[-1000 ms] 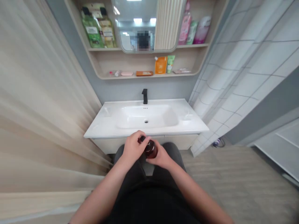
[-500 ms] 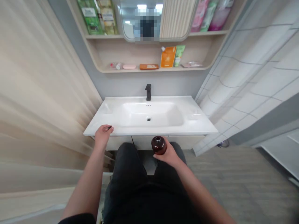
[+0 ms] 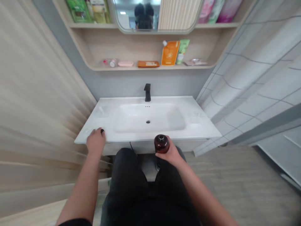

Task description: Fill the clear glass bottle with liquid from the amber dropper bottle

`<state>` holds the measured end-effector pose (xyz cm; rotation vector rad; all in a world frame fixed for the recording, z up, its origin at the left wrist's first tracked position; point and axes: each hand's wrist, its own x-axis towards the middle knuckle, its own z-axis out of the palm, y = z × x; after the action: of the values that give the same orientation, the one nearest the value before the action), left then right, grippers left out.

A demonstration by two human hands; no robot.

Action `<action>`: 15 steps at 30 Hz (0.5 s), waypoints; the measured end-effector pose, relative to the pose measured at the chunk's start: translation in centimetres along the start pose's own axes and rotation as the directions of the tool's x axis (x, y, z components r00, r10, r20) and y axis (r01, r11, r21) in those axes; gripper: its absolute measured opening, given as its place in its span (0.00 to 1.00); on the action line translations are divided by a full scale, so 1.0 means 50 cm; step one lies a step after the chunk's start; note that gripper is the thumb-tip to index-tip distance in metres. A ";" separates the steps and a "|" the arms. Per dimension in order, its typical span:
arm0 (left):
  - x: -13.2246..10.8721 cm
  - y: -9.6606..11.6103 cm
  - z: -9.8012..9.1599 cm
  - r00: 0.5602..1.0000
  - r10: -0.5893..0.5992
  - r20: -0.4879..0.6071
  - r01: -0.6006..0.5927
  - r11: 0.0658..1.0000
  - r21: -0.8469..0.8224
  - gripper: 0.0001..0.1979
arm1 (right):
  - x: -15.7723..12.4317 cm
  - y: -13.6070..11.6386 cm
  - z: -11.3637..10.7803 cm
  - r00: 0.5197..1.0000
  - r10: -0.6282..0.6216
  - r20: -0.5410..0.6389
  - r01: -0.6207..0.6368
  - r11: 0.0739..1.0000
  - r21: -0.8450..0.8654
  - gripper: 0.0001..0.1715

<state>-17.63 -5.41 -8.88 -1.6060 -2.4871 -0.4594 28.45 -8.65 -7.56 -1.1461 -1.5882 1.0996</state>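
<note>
Well, an amber glass bottle [image 3: 161, 144] sits in the right hand [image 3: 171, 156], a small black object [image 3: 102, 131] in the left hand [image 3: 95, 142], both at a white ceramic basin [image 3: 192, 125];
nearest, above the dark trousers [image 3: 127, 179], the right hand's fingers close around the bottle's lower body, holding it upright just short of the basin's front edge, its metal-ringed top facing up; the left hand, half curled, rests against that edge, pinching the object, too small to identify, at its fingertips; beyond, a black faucet [image 3: 147, 93] rises behind the bowl; higher, a wooden shelf [image 3: 150, 67] carries an orange pouch [image 3: 170, 53] and a green tube [image 3: 182, 50]; a mirror [image 3: 136, 15] sits above it.
</note>
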 end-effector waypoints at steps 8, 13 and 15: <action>-0.052 0.104 -0.073 0.952 0.214 -0.217 -0.291 0.851 -0.437 0.29 | 0.022 0.010 0.016 1.000 -0.029 0.011 0.028 0.999 0.034 0.52; -0.159 0.289 -0.102 0.848 0.531 -0.007 -0.261 0.406 -0.876 0.37 | 0.040 -0.001 0.050 0.998 -0.050 0.028 0.047 0.995 0.085 0.53; -0.192 0.353 -0.098 0.810 0.584 0.058 -0.152 0.305 -0.940 0.43 | 0.047 -0.012 0.069 0.996 -0.082 0.037 0.077 0.991 0.110 0.53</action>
<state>2.20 -8.60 -3.89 -2.8422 -1.8909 -1.8461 24.54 -7.06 -7.44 -0.9856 -1.5722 1.1492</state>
